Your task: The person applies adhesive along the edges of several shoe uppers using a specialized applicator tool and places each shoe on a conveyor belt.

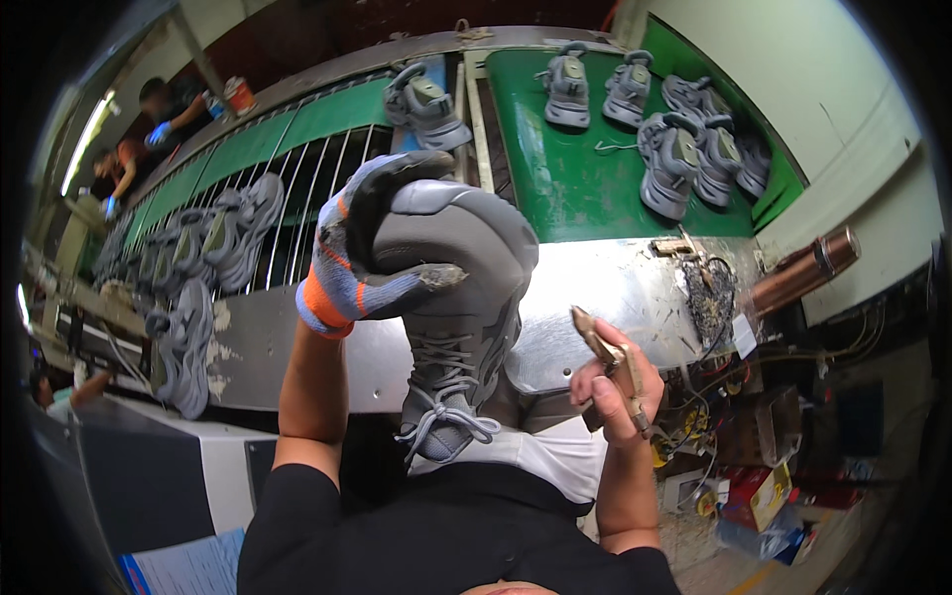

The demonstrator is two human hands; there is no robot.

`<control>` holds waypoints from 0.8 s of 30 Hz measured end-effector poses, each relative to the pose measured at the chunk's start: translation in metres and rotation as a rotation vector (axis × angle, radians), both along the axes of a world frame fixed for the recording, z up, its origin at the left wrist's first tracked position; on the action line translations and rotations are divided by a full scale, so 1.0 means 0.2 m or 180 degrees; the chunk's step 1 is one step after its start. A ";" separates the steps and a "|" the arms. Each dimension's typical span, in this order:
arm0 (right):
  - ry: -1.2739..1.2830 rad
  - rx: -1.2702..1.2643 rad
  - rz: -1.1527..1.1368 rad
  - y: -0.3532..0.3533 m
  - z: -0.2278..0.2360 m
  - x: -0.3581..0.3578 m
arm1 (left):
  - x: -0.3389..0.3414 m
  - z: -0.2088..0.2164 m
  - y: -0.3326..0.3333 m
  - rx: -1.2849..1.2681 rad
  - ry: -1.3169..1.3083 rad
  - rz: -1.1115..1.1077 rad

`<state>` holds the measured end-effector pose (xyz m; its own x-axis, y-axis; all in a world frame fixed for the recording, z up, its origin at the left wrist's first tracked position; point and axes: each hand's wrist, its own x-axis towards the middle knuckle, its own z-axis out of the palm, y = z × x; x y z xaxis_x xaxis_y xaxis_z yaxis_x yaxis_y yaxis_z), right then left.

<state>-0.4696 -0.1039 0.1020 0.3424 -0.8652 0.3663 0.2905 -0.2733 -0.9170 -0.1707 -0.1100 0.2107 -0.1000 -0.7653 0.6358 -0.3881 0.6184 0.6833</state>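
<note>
A green conveyor belt (585, 188) runs along the far side of the metal desk (615, 288), and several grey sneakers (674, 159) lie on it in a loose group toward its right end, with one more grey shoe (426, 104) on the belt section to the left of a divider. Left of that, a wire rack (307, 188) carries a row of further grey shoes (213, 233), some hanging over the desk's left edge. At the desk's right edge sits a dark, crusted patch (709, 297), and a copper-coloured cylinder (803, 270) lies just beyond it. Other people in gloves (159, 134) work at the far left end of the line. Nothing stands between the person and the desk edge except the shoe being held. The left hand (372, 253), in a grey and orange glove, is closed around the heel of a grey sneaker (461, 317), which is held upright close to the body, toe and laces pointing down, above the desk's near edge. The right hand (615, 387), bare, is closed on a small brass-coloured tool (610, 357), just to the right of the sneaker and not touching it
</note>
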 end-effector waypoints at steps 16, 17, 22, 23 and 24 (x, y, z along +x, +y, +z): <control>-0.0131 -0.0607 0.0502 -0.34 0.31 0.45 | 0.11 -0.05 -0.26 0.0440 0.0293 0.0015; -0.0159 -0.0510 0.0498 -0.34 0.27 0.44 | 0.13 -0.07 -0.27 0.0502 0.0357 -0.0003; -0.0408 -0.0458 0.0218 -0.30 -0.01 0.44 | 0.21 -0.14 -0.35 0.0528 0.0817 -0.0302; -0.0404 -0.0422 0.0170 -0.28 -0.05 0.43 | 0.22 -0.15 -0.36 0.0583 0.0792 -0.0314; -0.0398 -0.0387 0.0118 -0.26 -0.09 0.43 | 0.23 -0.14 -0.36 0.0534 0.0689 -0.0218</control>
<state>-0.3842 -0.1568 0.0842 0.3185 -0.7995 0.5092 0.4123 -0.3669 -0.8339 -0.1252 -0.1812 0.1824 -0.0308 -0.8578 0.5130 -0.1831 0.5094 0.8408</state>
